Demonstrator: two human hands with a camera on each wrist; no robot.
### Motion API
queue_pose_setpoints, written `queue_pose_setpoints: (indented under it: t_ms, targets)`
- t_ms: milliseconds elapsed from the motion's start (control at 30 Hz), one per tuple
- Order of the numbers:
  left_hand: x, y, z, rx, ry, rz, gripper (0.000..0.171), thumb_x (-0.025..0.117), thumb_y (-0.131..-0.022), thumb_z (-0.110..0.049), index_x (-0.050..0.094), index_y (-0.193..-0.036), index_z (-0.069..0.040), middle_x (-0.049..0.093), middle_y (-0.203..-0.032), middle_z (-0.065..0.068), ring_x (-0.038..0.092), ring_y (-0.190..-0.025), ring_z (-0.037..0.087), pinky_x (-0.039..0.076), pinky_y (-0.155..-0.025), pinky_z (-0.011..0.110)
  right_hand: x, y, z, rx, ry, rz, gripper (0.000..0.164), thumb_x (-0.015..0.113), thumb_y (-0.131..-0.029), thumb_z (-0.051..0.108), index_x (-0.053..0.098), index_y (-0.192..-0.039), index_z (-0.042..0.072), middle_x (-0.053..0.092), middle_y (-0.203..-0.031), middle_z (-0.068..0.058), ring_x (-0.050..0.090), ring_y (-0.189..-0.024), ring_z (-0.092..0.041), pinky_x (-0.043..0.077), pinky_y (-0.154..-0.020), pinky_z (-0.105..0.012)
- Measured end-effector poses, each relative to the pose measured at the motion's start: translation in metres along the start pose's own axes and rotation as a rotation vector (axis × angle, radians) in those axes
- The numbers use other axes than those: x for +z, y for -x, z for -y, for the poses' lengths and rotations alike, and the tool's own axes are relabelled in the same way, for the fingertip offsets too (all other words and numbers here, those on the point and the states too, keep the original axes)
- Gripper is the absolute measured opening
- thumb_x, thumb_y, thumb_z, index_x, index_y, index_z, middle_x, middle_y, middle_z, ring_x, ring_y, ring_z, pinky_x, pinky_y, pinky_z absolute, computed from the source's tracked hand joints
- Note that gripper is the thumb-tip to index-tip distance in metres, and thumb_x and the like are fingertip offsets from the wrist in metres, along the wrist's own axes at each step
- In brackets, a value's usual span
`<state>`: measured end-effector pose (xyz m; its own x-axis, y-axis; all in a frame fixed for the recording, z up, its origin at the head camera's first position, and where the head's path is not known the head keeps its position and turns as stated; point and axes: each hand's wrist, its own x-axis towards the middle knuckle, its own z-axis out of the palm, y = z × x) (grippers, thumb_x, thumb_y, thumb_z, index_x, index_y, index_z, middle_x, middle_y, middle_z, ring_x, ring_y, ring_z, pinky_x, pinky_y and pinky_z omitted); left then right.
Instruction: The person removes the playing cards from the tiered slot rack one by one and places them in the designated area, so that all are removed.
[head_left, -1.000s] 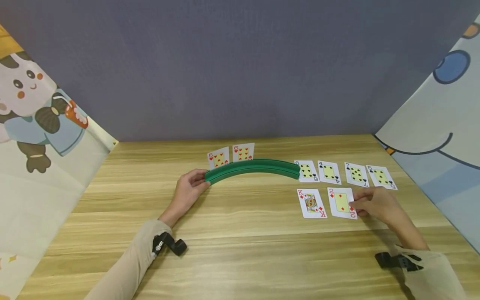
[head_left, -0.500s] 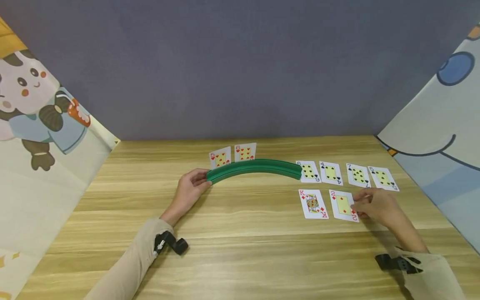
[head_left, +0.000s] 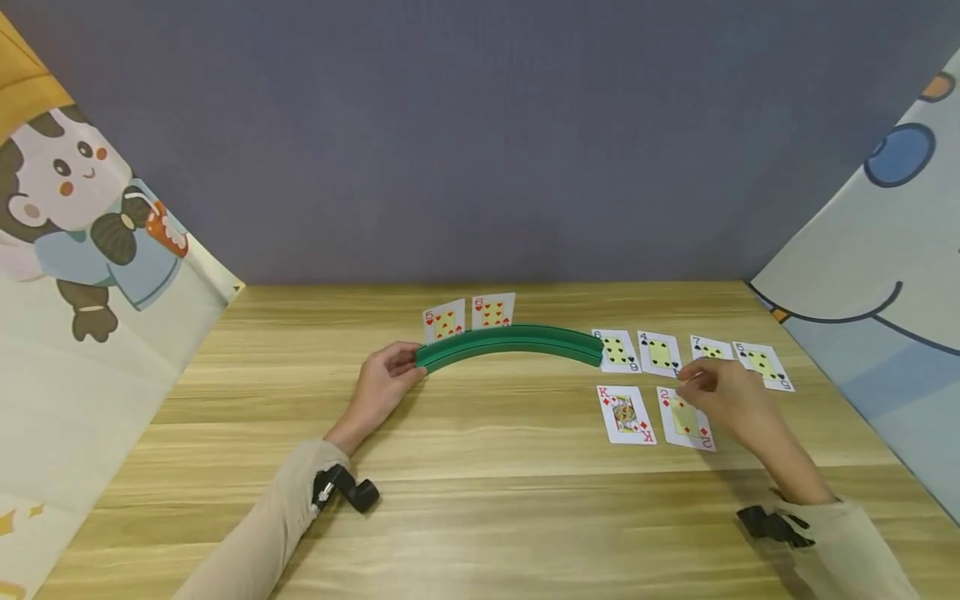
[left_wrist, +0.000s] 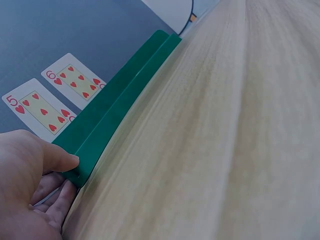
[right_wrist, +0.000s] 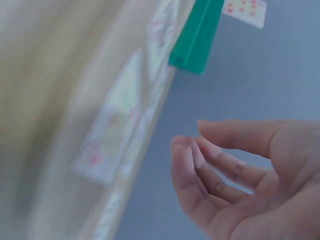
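Both heart 5 (head_left: 445, 322) and heart 6 (head_left: 492, 312) in green rack (head_left: 517, 337)

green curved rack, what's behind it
Behind the green rack, the five of hearts and six of hearts rise above its edge. Their bottom edges are covered, so what holds them can't be seen.

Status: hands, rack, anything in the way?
Left hand grips left end of green rack. Right hand empty, raised near two of diamonds. Rack holds five of hearts, six of hearts. Head view: rack's right end overlaps six of spades.
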<state>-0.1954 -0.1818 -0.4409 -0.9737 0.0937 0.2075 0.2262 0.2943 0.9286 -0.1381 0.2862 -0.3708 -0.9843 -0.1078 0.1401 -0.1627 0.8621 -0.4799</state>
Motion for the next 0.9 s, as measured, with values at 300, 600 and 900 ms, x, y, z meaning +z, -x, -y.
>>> queue_pose_setpoints:
  t_ms: [300, 600, 900]
  targets:
    - [-0.002, 0.001, 0.001, 0.006, 0.004, 0.008, 0.034, 0.070, -0.089, 0.002, 0.063, -0.123, 0.004, 0.065, -0.120, 0.023, 0.064, -0.111, 0.034, 0.057, -0.094, 0.027, 0.002, -0.031, 0.066, -0.094, -0.077, -0.074, 0.012, 0.070, -0.092, 0.012, 0.071, -0.100, 0.002, 0.073, -0.090, -0.012, 0.068, -0.082, -0.029, 0.054, -0.062, -0.030]
    - [0.001, -0.003, 0.002, -0.002, 0.030, 0.015, 0.036, 0.070, -0.089, 0.003, 0.063, -0.124, 0.004, 0.064, -0.122, 0.023, 0.063, -0.113, 0.035, 0.056, -0.095, 0.028, 0.020, -0.073, 0.128, -0.146, -0.210, -0.052, 0.017, 0.069, -0.093, 0.010, 0.070, -0.108, 0.003, 0.073, -0.100, -0.014, 0.070, -0.090, -0.030, 0.060, -0.079, -0.045]
    - [-0.001, -0.001, 0.002, -0.012, 0.025, -0.003, 0.035, 0.071, -0.088, 0.004, 0.065, -0.122, 0.002, 0.066, -0.120, 0.020, 0.064, -0.110, 0.032, 0.057, -0.094, 0.028, 0.050, -0.105, 0.167, -0.182, -0.399, -0.073, 0.025, 0.067, -0.094, 0.006, 0.065, -0.119, 0.004, 0.068, -0.112, -0.016, 0.065, -0.100, -0.029, 0.058, -0.087, -0.043]
